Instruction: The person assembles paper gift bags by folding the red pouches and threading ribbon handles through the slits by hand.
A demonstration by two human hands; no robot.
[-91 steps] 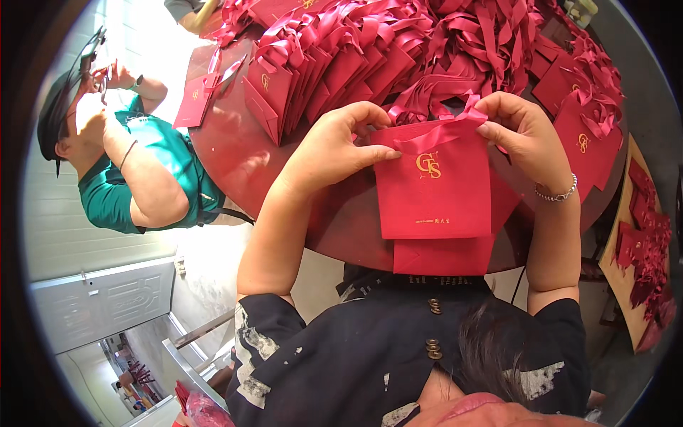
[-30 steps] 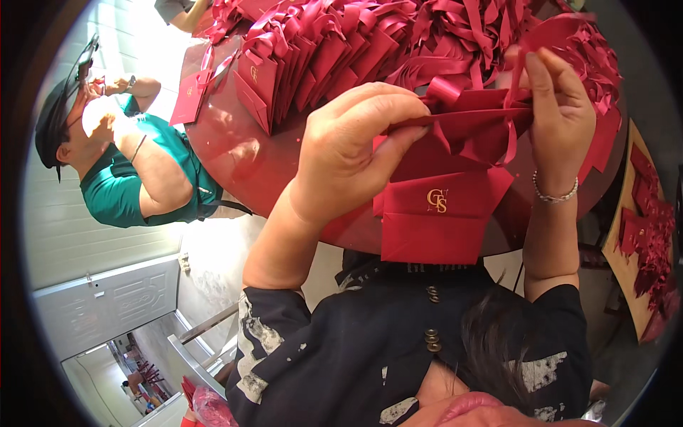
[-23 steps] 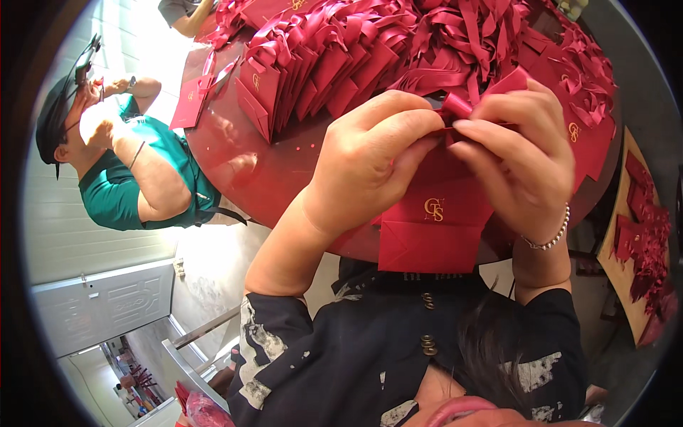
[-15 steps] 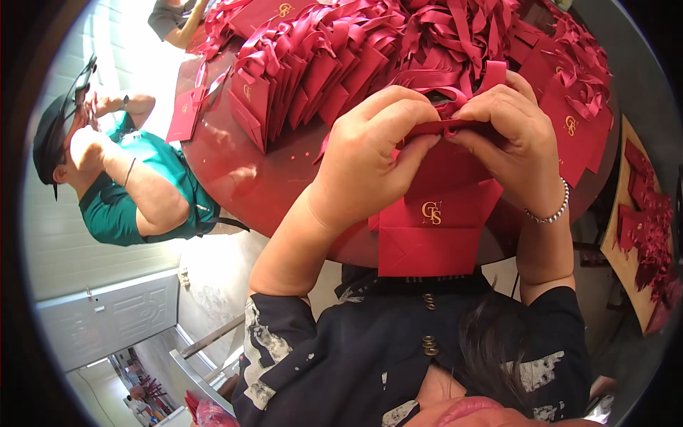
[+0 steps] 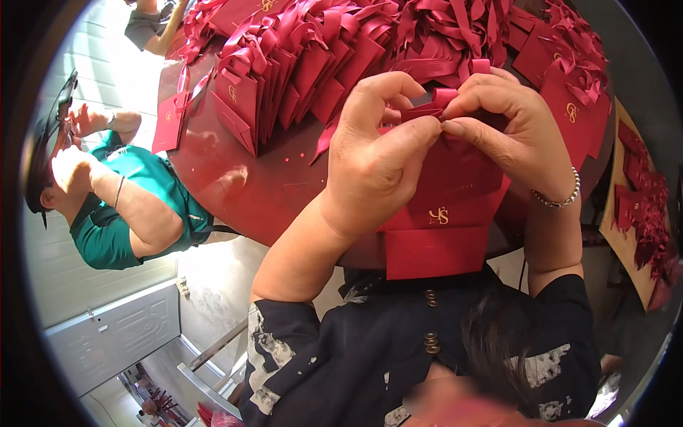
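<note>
A red paper gift bag (image 5: 435,249) with a gold mark hangs over the near table edge in front of me, its bottom toward my body. At its top edge is a pink-red ribbon (image 5: 445,95). My left hand (image 5: 380,153) is closed at the bag's top, its thumb tip meeting my right fingertips and its index finger bent above. My right hand (image 5: 509,128), with a beaded bracelet (image 5: 562,196) at the wrist, pinches the ribbon between thumb and index finger. The spot where the fingertips meet is partly hidden.
Rows of red bags (image 5: 277,92) with ribbons stand on the round dark red table (image 5: 213,188). More bags (image 5: 569,92) lie at the right. A side table (image 5: 626,235) holds others. A person in green (image 5: 135,192) sits at the left.
My left index finger has lifted and opened from the bag's edge, while both thumbs have come together at the ribbon. The bag has tilted slightly, and the whole view has shifted a little.
</note>
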